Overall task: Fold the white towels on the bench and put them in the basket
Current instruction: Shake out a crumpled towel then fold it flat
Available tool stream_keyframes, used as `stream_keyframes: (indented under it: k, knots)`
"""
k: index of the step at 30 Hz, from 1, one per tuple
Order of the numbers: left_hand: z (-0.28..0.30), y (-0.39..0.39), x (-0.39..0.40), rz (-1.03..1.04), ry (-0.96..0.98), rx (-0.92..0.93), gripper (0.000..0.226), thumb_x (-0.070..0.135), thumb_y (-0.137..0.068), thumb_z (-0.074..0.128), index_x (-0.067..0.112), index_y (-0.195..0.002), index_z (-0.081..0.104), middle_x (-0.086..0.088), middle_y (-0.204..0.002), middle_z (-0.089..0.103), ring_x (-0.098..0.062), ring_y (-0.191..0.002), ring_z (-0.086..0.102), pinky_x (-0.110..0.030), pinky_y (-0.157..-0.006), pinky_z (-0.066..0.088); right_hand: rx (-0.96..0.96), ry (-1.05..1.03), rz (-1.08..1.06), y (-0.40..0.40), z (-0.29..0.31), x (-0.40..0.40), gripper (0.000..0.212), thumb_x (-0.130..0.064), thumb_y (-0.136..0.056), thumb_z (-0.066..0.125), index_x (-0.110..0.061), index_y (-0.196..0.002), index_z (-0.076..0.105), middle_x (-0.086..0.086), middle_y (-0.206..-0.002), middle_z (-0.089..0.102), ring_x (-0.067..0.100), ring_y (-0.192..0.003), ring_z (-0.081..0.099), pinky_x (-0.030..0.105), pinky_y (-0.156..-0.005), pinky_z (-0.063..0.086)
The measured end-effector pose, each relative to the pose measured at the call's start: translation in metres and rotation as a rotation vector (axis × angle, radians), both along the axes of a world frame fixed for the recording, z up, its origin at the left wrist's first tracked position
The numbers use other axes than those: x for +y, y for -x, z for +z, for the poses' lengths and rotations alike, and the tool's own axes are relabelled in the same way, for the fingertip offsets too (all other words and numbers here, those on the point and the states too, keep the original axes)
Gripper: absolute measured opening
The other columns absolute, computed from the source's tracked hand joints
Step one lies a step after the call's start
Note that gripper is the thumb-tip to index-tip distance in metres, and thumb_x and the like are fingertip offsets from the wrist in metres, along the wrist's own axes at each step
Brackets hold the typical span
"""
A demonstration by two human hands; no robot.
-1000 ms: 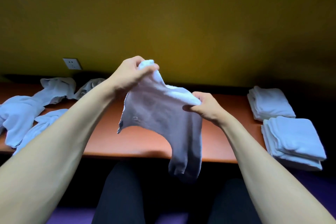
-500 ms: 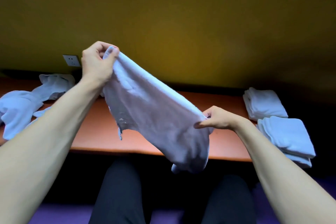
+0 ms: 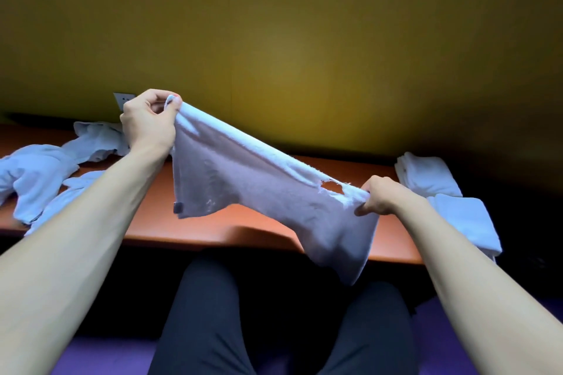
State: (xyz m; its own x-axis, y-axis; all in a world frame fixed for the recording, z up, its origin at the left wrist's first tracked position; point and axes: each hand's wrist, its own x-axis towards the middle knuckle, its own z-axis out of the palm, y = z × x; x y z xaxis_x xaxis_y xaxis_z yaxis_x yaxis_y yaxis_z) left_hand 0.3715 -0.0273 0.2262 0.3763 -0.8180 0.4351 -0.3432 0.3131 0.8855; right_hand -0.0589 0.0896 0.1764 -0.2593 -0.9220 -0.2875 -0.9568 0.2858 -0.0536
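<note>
- L hand (image 3: 146, 123) raised up near the yellow wall (image 3: 304, 39), thumb + curled fingers pinching one top corner of a white towel (image 3: 243, 179).
- R hand (image 3: 382, 195) lower and to the right, fingers curled in, pinching the opposite end of the towel's top edge.
- Towel stretched taut btwn both hands, held in the air above the orange bench (image 3: 213, 228), sloping down from upper left to lower right. Not touching the bench as far as visible.
- Torn hole (image 3: 332, 187) in the towel just beside the R hand, frayed edges round it.
- Small grey tag (image 3: 178, 207) at the towel's lower left corner; lower right part hangs down past the bench's front edge, over the person's dark trousers (image 3: 213, 313).
- Unfolded towels (image 3: 39, 173) lie crumpled in a heap on the bench's left end.
- Folded towels (image 3: 426, 173) stacked at the right end, w/ a second folded stack (image 3: 466, 219) nearer the camera, just beside the first.
- Wall socket (image 3: 122, 98) on the wall, partly hidden behind the L hand.
- Basket: can't tell where it is, not seen in head view.
</note>
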Motion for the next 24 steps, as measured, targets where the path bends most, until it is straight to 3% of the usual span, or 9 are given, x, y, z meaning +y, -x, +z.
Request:
stream_keyframes:
  k: [5, 8, 12, 15, 18, 20, 22, 24]
  knots:
    - [0.001, -0.016, 0.021, 0.070, -0.009, 0.020, 0.020, 0.045, -0.082, 0.068, 0.030, -0.091, 0.076, 0.007, -0.069, 0.070, -0.026, -0.062, 0.069, -0.037, -0.070, 0.059, 0.175, 0.044, -0.134, 0.004, -0.006, 0.031, 0.025, -0.035, -0.078, 0.077, -0.023, -0.096, 0.066, 0.000, -0.084, 0.062, 0.026, -0.080, 0.063, 0.029, -0.067, 0.045]
    - [-0.001, -0.031, 0.030, 0.148, -0.003, 0.068, 0.018, 0.040, -0.086, 0.066, 0.026, -0.092, 0.076, 0.005, -0.067, 0.068, -0.026, -0.055, 0.070, -0.040, -0.065, 0.060, 0.187, 0.070, -0.246, 0.023, -0.017, 0.055, 0.025, -0.033, -0.080, 0.075, -0.017, -0.096, 0.065, 0.005, -0.088, 0.063, 0.029, -0.082, 0.060, 0.030, -0.066, 0.045]
    - [-0.015, -0.050, 0.038, 0.151, -0.029, 0.161, 0.013, 0.035, -0.089, 0.066, 0.028, -0.090, 0.077, 0.000, -0.072, 0.072, -0.026, -0.055, 0.073, -0.043, -0.060, 0.063, -0.058, 0.233, -0.311, 0.052, -0.034, 0.078, 0.028, -0.036, -0.083, 0.078, -0.016, -0.069, 0.064, 0.005, -0.064, 0.063, 0.026, -0.067, 0.060, 0.033, -0.059, 0.043]
    - [-0.034, -0.052, 0.036, 0.165, -0.051, 0.219, 0.014, 0.029, -0.091, 0.066, 0.023, -0.096, 0.078, -0.004, -0.080, 0.073, -0.025, -0.059, 0.074, -0.036, -0.060, 0.063, -0.321, 0.452, -0.395, 0.060, -0.038, 0.078, 0.019, -0.031, -0.079, 0.082, -0.017, -0.072, 0.072, 0.002, -0.051, 0.062, 0.022, -0.057, 0.060, 0.032, -0.058, 0.043]
    - [-0.059, -0.052, 0.020, 0.195, -0.105, 0.232, 0.015, 0.028, -0.093, 0.063, 0.024, -0.097, 0.077, 0.000, -0.085, 0.073, -0.022, -0.065, 0.074, -0.036, -0.066, 0.064, -0.625, 0.604, -0.547, 0.061, -0.044, 0.059, 0.012, -0.016, -0.080, 0.083, -0.011, -0.087, 0.075, 0.010, -0.066, 0.069, 0.017, -0.060, 0.069, 0.030, -0.057, 0.056]
    - [-0.083, -0.055, -0.001, 0.203, -0.153, 0.207, 0.017, 0.035, -0.091, 0.060, 0.030, -0.093, 0.076, 0.002, -0.084, 0.074, -0.022, -0.074, 0.075, -0.039, -0.076, 0.064, -0.762, 0.687, -0.579, 0.063, -0.053, 0.034, 0.014, 0.002, -0.084, 0.075, -0.001, -0.097, 0.072, 0.013, -0.075, 0.066, 0.007, -0.050, 0.066, 0.019, -0.052, 0.057]
    - [-0.118, -0.060, -0.035, 0.206, -0.182, 0.167, 0.025, 0.048, -0.085, 0.055, 0.036, -0.096, 0.074, 0.002, -0.087, 0.076, -0.025, -0.083, 0.075, -0.044, -0.083, 0.062, -0.772, 0.747, -0.603, 0.067, -0.069, 0.004, 0.018, 0.007, -0.086, 0.069, -0.001, -0.101, 0.072, 0.011, -0.078, 0.066, 0.000, -0.047, 0.064, 0.014, -0.055, 0.057]
    - [-0.135, -0.049, -0.056, 0.244, -0.238, 0.145, 0.029, 0.051, -0.084, 0.053, 0.039, -0.100, 0.074, 0.004, -0.086, 0.075, -0.024, -0.087, 0.072, -0.040, -0.088, 0.059, -0.733, 0.778, -0.649, 0.068, -0.086, -0.027, 0.016, -0.001, -0.085, 0.069, -0.012, -0.095, 0.074, 0.009, -0.080, 0.071, 0.003, -0.051, 0.067, 0.019, -0.065, 0.061]
